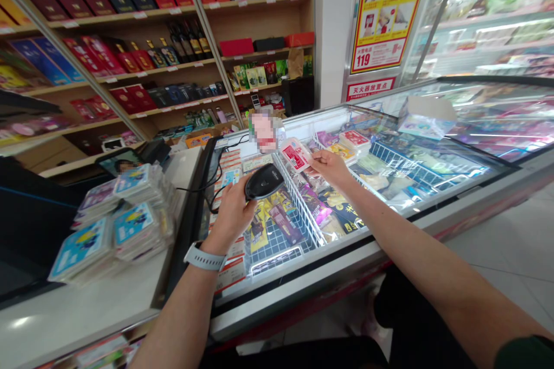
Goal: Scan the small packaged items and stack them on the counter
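My left hand (234, 209), with a pale watch on the wrist, grips a black handheld scanner (265, 181) over the glass-topped freezer (294, 271). To its right, my right hand (331, 168) pinches the edge of a flat red-and-white package (296, 155). The scanner's head points toward this package, and the two are apart. A white wire basket (303, 216) with packaged goods shows beneath the glass. More red and yellow packages (355, 141) lie to the right of the held one.
Stacks of blue-and-white packages (136, 223) stand on the counter (26, 323) at the left. A black cable runs from the counter to the freezer's left part. An open box (426, 118) sits farther right. Shelves of boxes and bottles (173, 112) line the back.
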{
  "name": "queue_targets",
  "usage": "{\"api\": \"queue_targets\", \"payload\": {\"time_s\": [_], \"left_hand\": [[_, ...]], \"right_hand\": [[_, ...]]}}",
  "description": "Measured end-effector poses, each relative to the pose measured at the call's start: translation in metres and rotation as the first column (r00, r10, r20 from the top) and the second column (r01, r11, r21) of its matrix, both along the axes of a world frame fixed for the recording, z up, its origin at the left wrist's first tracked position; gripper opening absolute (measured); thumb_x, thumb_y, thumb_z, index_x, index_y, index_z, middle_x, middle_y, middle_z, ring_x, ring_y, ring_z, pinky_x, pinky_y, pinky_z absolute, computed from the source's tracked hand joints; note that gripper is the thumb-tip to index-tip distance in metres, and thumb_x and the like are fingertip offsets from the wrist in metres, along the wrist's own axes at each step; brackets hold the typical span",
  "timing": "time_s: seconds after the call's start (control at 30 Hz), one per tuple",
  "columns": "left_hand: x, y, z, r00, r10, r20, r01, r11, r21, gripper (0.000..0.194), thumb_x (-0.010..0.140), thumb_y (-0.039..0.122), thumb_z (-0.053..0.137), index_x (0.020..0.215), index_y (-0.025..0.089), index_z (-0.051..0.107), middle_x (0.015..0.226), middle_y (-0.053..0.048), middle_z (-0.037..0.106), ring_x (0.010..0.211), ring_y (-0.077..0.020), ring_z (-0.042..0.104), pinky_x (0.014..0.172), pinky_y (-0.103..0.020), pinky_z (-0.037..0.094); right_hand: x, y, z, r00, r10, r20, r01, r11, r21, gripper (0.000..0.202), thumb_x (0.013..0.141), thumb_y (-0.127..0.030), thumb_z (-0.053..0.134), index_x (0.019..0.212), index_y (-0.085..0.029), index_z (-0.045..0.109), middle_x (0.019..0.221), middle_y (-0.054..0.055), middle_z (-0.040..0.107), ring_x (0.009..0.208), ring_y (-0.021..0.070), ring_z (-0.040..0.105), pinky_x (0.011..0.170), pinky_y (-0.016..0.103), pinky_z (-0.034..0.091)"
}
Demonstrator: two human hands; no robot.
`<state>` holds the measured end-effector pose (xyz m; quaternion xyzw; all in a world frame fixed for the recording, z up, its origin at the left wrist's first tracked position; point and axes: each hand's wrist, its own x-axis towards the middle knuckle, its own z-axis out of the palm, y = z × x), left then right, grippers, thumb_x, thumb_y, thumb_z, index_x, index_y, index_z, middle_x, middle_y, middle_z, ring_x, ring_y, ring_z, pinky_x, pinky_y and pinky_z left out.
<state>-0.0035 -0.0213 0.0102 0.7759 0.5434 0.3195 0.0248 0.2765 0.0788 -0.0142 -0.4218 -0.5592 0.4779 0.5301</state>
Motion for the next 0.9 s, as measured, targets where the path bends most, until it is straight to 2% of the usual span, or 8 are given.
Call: {"api": "queue_targets", "payload": {"time_s": [0.27,0.57,0.9], "left_hand": [[-0.0006,0.0009,-0.0010,1.000,0.013,-0.025,-0.013,1.000,0.000,0.060,0.082,0.013,0.054,0.142,0.018,0.051,0.141,-0.014,0.065,0.130,-0.0320,0.061,0.114,-0.057,0.043],[0.0003,-0.0001,0.0009,1.000,0.006,-0.020,-0.006,1.000,-0.001,0.058,0.082,0.014,0.054,0.140,0.017,0.053,0.140,-0.015,0.066,0.129,-0.0327,0.061,0.115,-0.060,0.040],[-0.0010,0.0010,-0.0025,1.000,0.009,-0.022,-0.008,1.000,0.023,0.060,0.082,0.015,0.053,0.142,0.019,0.052,0.142,-0.013,0.065,0.133,-0.0315,0.059,0.117,-0.057,0.040]], "right_hand": [[0.0016,0.0031,-0.0029,1.000,-0.001,0.020,0.001,1.000,0.008,0.028,0.081,-0.037,0.084,0.090,-0.019,0.064,0.079,0.004,0.078,0.073,0.0189,0.077,0.066,0.029,0.065],[0.0017,0.0016,-0.0018,1.000,-0.001,0.008,0.001,1.000,0.001,0.024,0.081,-0.033,0.082,0.089,-0.019,0.064,0.078,0.003,0.078,0.073,0.0182,0.077,0.066,0.029,0.065],[0.0013,-0.0002,-0.0001,1.000,-0.013,0.016,0.013,1.000,0.003,0.017,0.084,-0.028,0.077,0.090,-0.018,0.065,0.079,0.003,0.078,0.074,0.0174,0.077,0.068,0.028,0.065]]}}
